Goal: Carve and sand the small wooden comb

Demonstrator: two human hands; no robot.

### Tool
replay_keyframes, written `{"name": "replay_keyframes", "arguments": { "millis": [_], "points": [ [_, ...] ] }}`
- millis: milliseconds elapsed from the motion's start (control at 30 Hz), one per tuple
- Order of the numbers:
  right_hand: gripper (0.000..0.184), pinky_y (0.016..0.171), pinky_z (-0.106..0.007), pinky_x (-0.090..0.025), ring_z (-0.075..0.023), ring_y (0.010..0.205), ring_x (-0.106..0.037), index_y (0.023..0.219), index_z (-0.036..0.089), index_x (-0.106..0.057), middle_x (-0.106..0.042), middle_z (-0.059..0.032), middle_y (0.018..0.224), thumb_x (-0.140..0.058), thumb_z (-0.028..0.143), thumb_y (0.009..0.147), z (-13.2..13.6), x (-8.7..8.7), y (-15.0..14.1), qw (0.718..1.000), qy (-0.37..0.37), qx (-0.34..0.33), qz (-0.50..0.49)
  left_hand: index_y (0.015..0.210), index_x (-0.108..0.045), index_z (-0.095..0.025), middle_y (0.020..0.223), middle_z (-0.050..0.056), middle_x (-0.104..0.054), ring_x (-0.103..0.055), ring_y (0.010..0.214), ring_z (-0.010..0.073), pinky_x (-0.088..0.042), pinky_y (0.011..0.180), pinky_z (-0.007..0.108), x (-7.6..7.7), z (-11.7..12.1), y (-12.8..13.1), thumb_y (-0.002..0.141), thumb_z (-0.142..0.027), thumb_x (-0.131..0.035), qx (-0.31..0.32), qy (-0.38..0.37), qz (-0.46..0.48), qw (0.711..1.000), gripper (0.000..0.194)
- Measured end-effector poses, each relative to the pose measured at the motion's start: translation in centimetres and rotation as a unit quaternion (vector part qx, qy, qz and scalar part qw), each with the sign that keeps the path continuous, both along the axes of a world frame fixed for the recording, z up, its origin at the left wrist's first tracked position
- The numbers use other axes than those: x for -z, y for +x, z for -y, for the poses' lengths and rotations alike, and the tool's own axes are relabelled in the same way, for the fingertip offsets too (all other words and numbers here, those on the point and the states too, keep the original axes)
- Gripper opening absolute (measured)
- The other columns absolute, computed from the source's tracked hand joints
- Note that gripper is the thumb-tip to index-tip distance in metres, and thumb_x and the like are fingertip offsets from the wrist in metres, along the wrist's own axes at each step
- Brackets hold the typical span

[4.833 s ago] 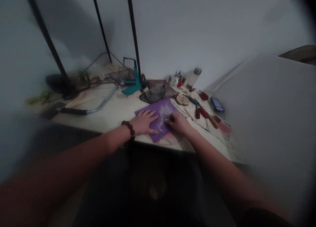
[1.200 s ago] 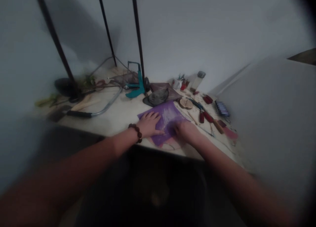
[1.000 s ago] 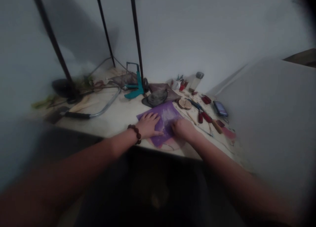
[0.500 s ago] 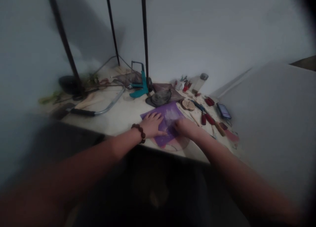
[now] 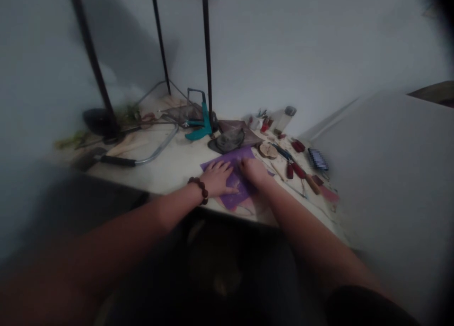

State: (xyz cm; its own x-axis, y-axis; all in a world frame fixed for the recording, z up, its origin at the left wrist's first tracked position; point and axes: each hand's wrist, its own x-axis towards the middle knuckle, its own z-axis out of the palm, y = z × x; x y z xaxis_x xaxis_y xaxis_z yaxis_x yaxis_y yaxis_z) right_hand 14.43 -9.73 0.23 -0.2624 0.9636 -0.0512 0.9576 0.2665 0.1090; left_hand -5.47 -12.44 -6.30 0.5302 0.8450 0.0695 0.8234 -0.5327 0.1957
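Note:
A purple sheet (image 5: 237, 193) lies on the pale worktable (image 5: 166, 174), close to the front edge. My left hand (image 5: 217, 178) is spread flat on the sheet's left side, with a brown beaded bracelet (image 5: 199, 189) at the wrist. On the upper right part of the sheet rests my right hand (image 5: 254, 172), its fingers curled closed; what they hold, if anything, is hidden. A pinkish piece (image 5: 244, 208) shows from under the sheet's lower edge.
Behind the sheet are a dark dish-like object (image 5: 229, 140) and a teal tool (image 5: 202, 127). A wood slice (image 5: 268, 150), red-handled tools (image 5: 298, 170) and a phone (image 5: 318, 159) lie to the right. A metal frame with a black grip (image 5: 120, 161) lies left.
My right hand has moved up and left across the purple sheet, covering the whitish patch seen earlier. My left hand stays flat in place.

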Motion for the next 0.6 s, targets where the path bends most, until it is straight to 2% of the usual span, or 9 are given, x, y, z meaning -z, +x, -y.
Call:
{"name": "replay_keyframes", "arguments": {
  "millis": [200, 300, 367, 500, 600],
  "points": [
    [0.046, 0.092, -0.032, -0.055, -0.0289, 0.104, -0.081, 0.118, 0.015, -0.083, -0.084, -0.0195, 0.113, -0.043, 0.04, 0.118, 5.8, 0.7, 5.0, 0.999, -0.033, -0.003, 0.012, 0.177, -0.041, -0.02, 0.185, 0.019, -0.036, -0.026, 0.171, 0.0431, -0.016, 0.138, 0.058, 0.0, 0.0, 0.0, 0.09, -0.095, -0.057, -0.004, -0.006, 0.008, 1.0, 0.116],
    [0.043, 0.09, -0.031, -0.055, -0.0274, 0.103, -0.081, 0.118, 0.016, -0.083, -0.085, -0.0182, 0.112, -0.044, 0.035, 0.118, 6.7, 0.5, 5.1, 0.999, -0.035, -0.008, 0.003, 0.177, -0.042, -0.018, 0.183, 0.021, -0.038, -0.029, 0.17, 0.0448, -0.017, 0.137, 0.058, -0.4, 0.1, -0.1, 0.09, -0.094, -0.058, 0.003, -0.006, 0.008, 1.0, 0.116],
    [0.044, 0.09, -0.029, -0.055, -0.0255, 0.105, -0.081, 0.12, 0.015, -0.081, -0.085, -0.0178, 0.115, -0.041, 0.033, 0.119, 5.6, 0.0, 3.8, 1.0, -0.021, -0.012, -0.006, 0.176, -0.043, -0.018, 0.182, 0.022, -0.04, -0.031, 0.169, 0.0451, -0.019, 0.137, 0.058, -0.3, 0.0, -0.3, 0.092, -0.092, -0.058, 0.006, 0.001, 0.006, 1.0, 0.113],
    [0.042, 0.089, -0.023, -0.053, -0.0196, 0.108, -0.079, 0.127, 0.01, -0.077, -0.084, -0.0161, 0.12, -0.044, 0.035, 0.122, 1.1, -1.1, 0.7, 0.999, 0.007, -0.03, -0.017, 0.175, -0.046, -0.018, 0.183, 0.02, -0.039, -0.03, 0.17, 0.0464, -0.018, 0.137, 0.061, 0.9, -1.1, -0.5, 0.093, -0.088, -0.059, -0.009, 0.018, 0.005, 1.0, 0.109],
    [0.041, 0.093, -0.028, -0.057, -0.0183, 0.103, -0.079, 0.126, 0.008, -0.075, -0.083, -0.0122, 0.12, -0.046, 0.036, 0.122, -0.9, -1.4, -0.2, 0.999, 0.027, -0.033, -0.02, 0.175, -0.047, -0.015, 0.183, 0.02, -0.04, -0.03, 0.17, 0.0465, -0.016, 0.137, 0.061, 1.3, -1.6, -0.5, 0.092, -0.087, -0.061, -0.006, 0.03, 0.001, 1.0, 0.11]
  ]
}}
